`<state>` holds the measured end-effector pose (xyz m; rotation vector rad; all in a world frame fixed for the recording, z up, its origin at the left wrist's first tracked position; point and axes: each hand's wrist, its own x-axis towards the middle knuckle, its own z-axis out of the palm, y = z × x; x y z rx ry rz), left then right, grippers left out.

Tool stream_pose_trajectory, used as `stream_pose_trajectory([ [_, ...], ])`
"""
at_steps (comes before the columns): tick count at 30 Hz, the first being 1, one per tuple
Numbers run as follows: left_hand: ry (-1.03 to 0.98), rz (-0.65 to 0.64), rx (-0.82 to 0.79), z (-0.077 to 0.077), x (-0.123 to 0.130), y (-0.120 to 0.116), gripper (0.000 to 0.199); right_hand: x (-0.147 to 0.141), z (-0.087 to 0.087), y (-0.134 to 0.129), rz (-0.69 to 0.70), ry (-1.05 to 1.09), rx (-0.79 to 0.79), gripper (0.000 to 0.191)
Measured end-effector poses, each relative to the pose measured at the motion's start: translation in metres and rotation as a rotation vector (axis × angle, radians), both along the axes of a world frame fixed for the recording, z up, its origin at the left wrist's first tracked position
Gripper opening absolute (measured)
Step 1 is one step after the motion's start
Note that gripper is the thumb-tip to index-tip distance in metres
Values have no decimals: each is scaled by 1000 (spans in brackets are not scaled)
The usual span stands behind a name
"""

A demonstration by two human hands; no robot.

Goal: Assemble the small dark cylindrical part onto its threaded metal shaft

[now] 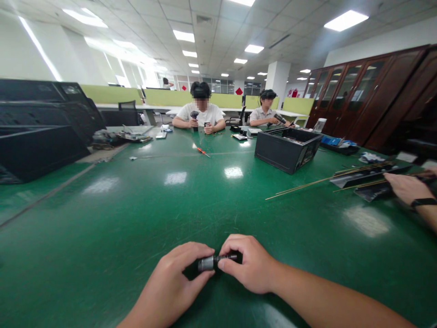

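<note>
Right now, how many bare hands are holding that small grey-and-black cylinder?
2: left hand at the thick end of the cylinder, right hand at its thin end.

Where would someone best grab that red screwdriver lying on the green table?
Probably around the red handle, coming from above. The screwdriver lies flat on the green table, leaving its top exposed, and the handle is thicker than the thin shaft, which points nearward and right.

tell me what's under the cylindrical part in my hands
Green tabletop shows around it. The spot directly beneath the cylindrical part is hidden by it, your left hand and right hand; whether the part rests there is unclear.
</note>
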<state>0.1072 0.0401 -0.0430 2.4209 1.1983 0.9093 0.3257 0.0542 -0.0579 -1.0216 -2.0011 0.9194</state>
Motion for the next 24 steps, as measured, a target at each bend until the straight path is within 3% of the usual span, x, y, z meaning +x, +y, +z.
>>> stream_pose_trajectory([
  [24,7,1,-2,3,1,-1,20,0,2,-1,1,-13,-1,5],
])
